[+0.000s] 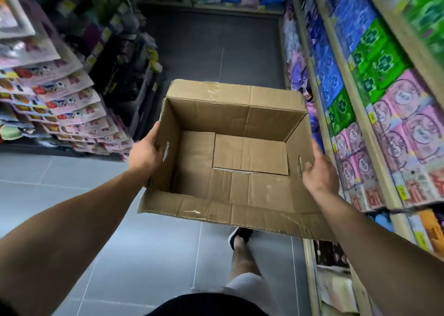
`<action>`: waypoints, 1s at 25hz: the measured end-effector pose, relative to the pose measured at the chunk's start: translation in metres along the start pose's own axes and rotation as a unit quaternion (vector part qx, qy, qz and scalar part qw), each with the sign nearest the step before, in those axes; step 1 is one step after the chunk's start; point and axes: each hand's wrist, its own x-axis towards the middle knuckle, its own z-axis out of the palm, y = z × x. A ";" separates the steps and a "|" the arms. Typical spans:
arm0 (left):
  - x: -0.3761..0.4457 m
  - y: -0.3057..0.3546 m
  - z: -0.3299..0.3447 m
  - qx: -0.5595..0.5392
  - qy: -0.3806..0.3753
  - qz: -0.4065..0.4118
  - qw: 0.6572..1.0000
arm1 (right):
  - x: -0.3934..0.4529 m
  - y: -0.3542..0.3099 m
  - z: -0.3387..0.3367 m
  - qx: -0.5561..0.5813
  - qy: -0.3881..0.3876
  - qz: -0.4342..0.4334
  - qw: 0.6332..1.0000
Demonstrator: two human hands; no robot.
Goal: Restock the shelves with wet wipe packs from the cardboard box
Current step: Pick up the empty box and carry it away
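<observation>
I hold an open brown cardboard box [240,166] in the air in front of me, above the aisle floor. Nothing lies inside it; only its folded bottom flaps show. My left hand [144,153] grips the box's left wall near a handle slot. My right hand [320,171] presses against the right wall beside the other slot. Pink wet wipe packs [406,133] fill the shelves on my right, with green packs [377,68] and blue packs [353,20] above and farther along.
The shelf unit's beige edge [360,104] runs close along my right. A rack of flat pink packets [72,104] stands on the left. Dark grey tiled floor [216,51] stretches ahead to a far shelf. My leg and shoe [240,236] are below the box.
</observation>
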 end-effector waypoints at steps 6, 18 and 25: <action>0.176 0.095 0.041 -0.018 0.022 -0.042 0.999 | 0.219 -0.042 -0.007 -0.001 -0.021 -0.004 1.000; 0.570 0.206 0.091 0.000 0.038 -0.031 0.999 | 0.622 -0.188 0.010 -0.027 -0.020 -0.025 0.999; 0.814 0.282 0.091 -0.002 0.022 0.008 1.000 | 0.833 -0.270 0.007 0.015 0.021 -0.035 0.999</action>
